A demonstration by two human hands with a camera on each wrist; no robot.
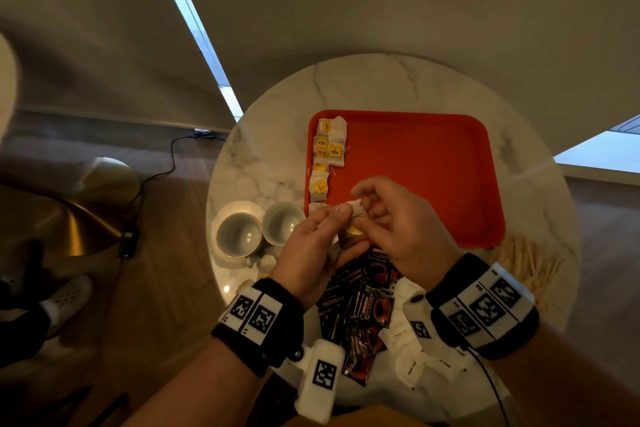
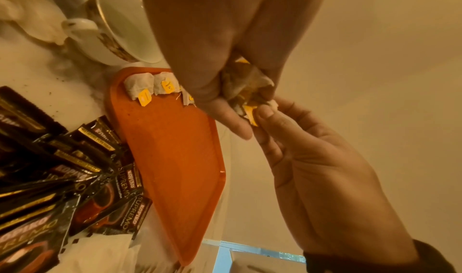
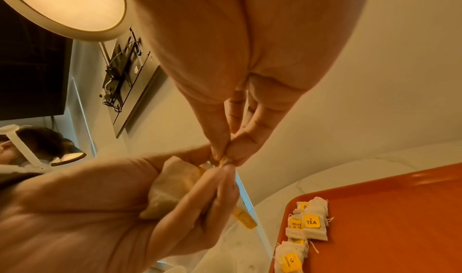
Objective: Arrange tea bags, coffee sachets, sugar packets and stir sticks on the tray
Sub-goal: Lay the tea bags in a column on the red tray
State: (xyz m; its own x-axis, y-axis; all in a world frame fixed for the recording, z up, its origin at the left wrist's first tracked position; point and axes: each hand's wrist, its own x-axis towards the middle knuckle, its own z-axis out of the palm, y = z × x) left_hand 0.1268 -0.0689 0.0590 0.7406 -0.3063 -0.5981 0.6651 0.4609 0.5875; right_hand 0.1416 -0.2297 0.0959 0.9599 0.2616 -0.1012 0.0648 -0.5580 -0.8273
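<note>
A red tray [image 1: 415, 166] lies on a round marble table [image 1: 381, 83]. Several tea bags [image 1: 327, 149] with yellow tags lie in a column along the tray's left edge, also seen in the right wrist view as tea bags [image 3: 310, 224]. Over the tray's near left corner, my left hand [image 1: 332, 225] grips a bunch of tea bags [image 2: 245, 83]. My right hand [image 1: 367, 215] pinches one tea bag [image 1: 356, 206] at the top of that bunch between thumb and fingers [image 3: 240, 148]. Black coffee sachets [image 1: 360, 305] lie in a pile under my wrists.
Two white cups [image 1: 239, 236] [image 1: 282, 222] stand left of the tray. White sugar packets [image 1: 422, 360] lie near the table's front edge. Wooden stir sticks [image 1: 530, 263] are heaped right of the tray's near corner. Most of the tray's surface is bare.
</note>
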